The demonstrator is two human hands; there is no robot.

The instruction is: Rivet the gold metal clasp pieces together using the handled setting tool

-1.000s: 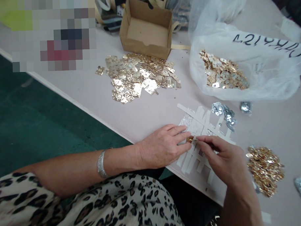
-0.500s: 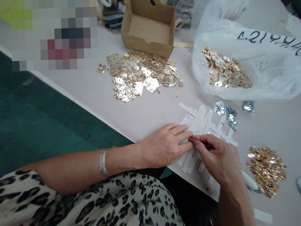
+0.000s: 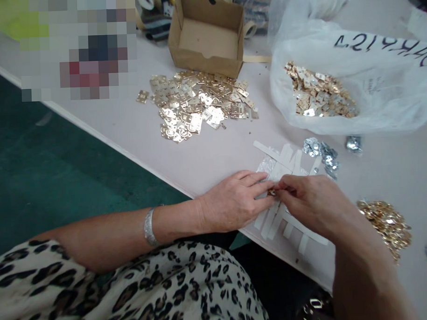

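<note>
I've got a pale table in front of me. Plastic bag at 2 o'clock holds a heap of gold and silver plates. Cardboard box sits at 12 o'clock, loose plates just below it. Left hand lies flat, fingers loosely spread, on white strips. Right hand pinches a tiny gold piece at 3 o'clock from the left fingertips, above the strips.

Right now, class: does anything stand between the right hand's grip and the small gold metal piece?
Nothing visible does: the right hand is pinching the small gold metal piece, which lies just beside the left hand.
</note>
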